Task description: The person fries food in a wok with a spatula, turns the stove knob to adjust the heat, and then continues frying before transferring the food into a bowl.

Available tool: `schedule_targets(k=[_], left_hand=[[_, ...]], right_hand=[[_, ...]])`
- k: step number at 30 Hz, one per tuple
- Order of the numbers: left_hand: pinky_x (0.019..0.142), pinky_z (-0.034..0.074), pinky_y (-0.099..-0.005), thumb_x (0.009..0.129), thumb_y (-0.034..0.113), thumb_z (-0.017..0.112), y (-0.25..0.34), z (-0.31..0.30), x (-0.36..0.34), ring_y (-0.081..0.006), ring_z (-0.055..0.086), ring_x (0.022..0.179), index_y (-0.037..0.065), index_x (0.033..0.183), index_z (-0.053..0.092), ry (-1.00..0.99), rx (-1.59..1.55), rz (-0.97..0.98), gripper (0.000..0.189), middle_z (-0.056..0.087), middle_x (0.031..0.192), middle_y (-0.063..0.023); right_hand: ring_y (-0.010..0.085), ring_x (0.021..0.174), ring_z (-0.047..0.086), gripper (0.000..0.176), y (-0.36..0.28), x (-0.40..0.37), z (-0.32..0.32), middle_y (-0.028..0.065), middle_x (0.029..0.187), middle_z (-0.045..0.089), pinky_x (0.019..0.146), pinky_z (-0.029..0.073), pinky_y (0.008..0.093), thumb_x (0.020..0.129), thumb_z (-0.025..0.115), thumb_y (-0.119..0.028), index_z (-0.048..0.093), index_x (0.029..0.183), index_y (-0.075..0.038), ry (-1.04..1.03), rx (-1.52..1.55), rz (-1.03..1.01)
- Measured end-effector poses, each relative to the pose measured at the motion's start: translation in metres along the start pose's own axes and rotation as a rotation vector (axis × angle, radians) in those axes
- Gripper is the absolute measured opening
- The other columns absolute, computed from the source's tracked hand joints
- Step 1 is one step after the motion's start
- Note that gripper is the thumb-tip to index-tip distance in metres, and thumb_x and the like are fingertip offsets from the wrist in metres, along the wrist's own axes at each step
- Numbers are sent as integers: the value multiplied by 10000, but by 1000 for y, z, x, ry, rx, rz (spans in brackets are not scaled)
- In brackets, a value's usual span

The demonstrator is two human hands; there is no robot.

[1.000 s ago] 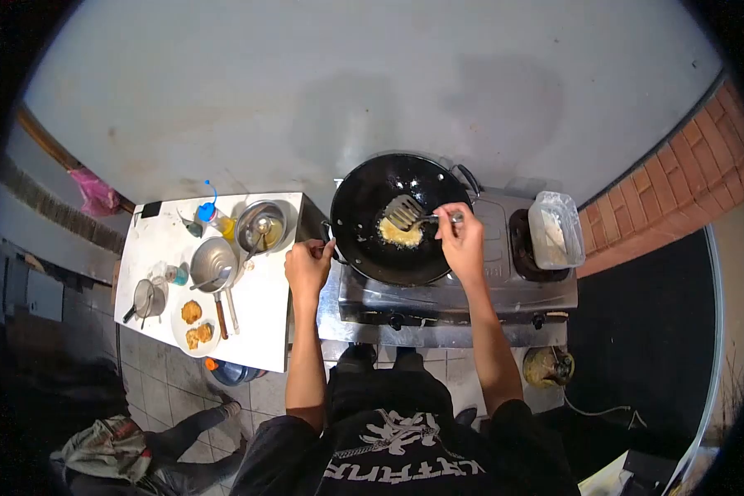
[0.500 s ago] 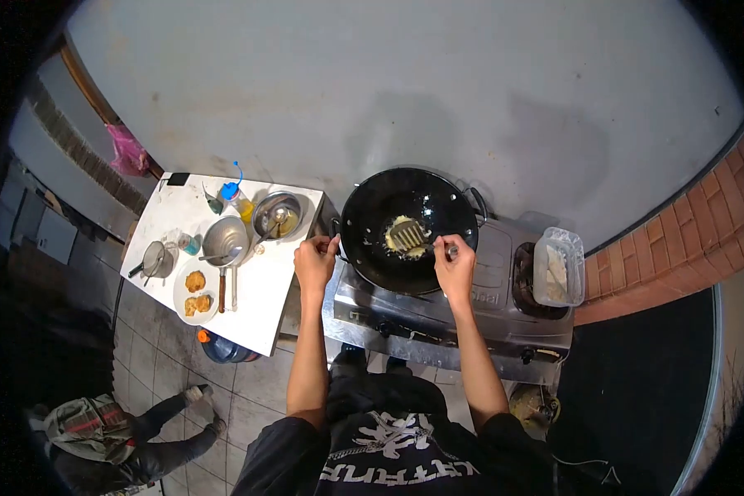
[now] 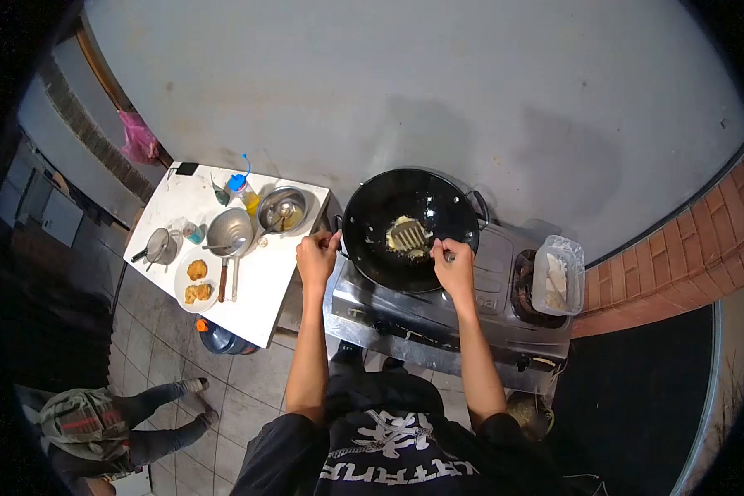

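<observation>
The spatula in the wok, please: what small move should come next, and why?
Probably slide the spatula under the yellow patty and lift its edge. The right hand holds the spatula flat on the patty in the wok, while the left hand grips the wok's side.

A makeshift cooking spot: a gas stove (image 3: 438,310) bearing a black wok (image 3: 409,227) against a bare wall, a white table (image 3: 260,289) crowded with bowls beside it

Spatula (image 3: 407,236) handle end, likely within right hand (image 3: 453,266) grip.
</observation>
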State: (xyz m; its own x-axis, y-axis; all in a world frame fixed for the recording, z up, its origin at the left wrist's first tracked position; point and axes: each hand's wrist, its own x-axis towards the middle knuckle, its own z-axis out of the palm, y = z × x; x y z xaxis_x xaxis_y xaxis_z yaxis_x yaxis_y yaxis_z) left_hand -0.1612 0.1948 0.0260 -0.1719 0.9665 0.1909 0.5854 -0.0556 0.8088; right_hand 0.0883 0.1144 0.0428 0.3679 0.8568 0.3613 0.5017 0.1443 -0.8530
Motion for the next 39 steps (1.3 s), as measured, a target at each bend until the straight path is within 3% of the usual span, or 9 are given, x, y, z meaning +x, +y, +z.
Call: schedule_targets(k=[2, 8, 15, 16, 21, 23, 27, 29, 39], left_hand=[[589, 486, -350, 790, 290, 741, 2, -1, -1, -280, 655, 604, -16, 802, 700, 9, -11, 32, 308, 658, 652, -145], [613, 499, -301, 831, 239, 717, 11, -6, -3, -186, 673, 618, -44, 850, 708, -43, 35, -30, 284, 690, 692, -151], [577, 475, -341, 800, 328, 736, 3, -2, -4, -261, 641, 576, -26, 824, 706, 17, -22, -9, 356, 648, 629, -138], [573, 472, -339, 804, 336, 733, 8, -6, -7, -262, 640, 572, -28, 822, 706, 21, 4, -29, 365, 646, 624, -136], [558, 461, -315, 813, 314, 733, 21, -12, -17, -214, 630, 554, -31, 821, 708, 32, -11, -23, 346, 645, 613, -135], [611, 486, -315, 808, 269, 746, 24, -13, -17, -202, 642, 603, -42, 884, 712, -1, -4, -69, 322, 678, 690, -158], [567, 470, -298, 803, 243, 746, 19, -11, -22, -185, 629, 560, -49, 838, 698, 41, -1, -29, 298, 656, 635, -129], [570, 471, -293, 801, 238, 747, 20, -11, -20, -181, 628, 562, -54, 842, 696, 55, -17, -19, 298, 659, 639, -126], [551, 459, -284, 803, 204, 748, 20, -14, -19, -154, 583, 541, -64, 872, 694, 14, 19, 8, 282, 641, 630, -113]], right_hand=[[140, 567, 614, 271, 2, -3, -2, 139, 599, 618, 562, 446, 289, 901, 587, -106, 609, 684, 54, -7, -70, 39], [153, 568, 619, 277, -10, -5, 1, 131, 614, 632, 570, 453, 293, 908, 589, -118, 615, 689, 50, 9, -36, 45], [139, 531, 588, 306, -4, 2, -4, 124, 607, 628, 543, 437, 288, 927, 576, -149, 620, 694, 43, 31, -47, 54], [305, 625, 659, 266, -9, 2, -5, 189, 656, 636, 585, 461, 356, 901, 579, -121, 598, 703, 56, 4, -23, 106], [292, 634, 669, 284, -9, 1, -3, 190, 658, 633, 577, 464, 352, 904, 593, -139, 591, 699, 57, -34, -17, 74], [103, 569, 582, 274, -8, 0, -4, 114, 616, 627, 556, 436, 280, 912, 603, -133, 611, 711, 53, -21, 2, 86], [205, 529, 603, 270, 0, -4, -6, 147, 596, 602, 542, 440, 320, 891, 620, -139, 598, 699, 49, -32, -12, 89], [58, 550, 514, 228, -6, -1, -6, 81, 619, 617, 525, 403, 249, 901, 627, -127, 618, 745, 41, 6, -4, 64], [199, 524, 574, 108, -27, 48, -21, 137, 662, 590, 508, 422, 314, 871, 633, -75, 568, 848, 8, -140, 43, -166]])
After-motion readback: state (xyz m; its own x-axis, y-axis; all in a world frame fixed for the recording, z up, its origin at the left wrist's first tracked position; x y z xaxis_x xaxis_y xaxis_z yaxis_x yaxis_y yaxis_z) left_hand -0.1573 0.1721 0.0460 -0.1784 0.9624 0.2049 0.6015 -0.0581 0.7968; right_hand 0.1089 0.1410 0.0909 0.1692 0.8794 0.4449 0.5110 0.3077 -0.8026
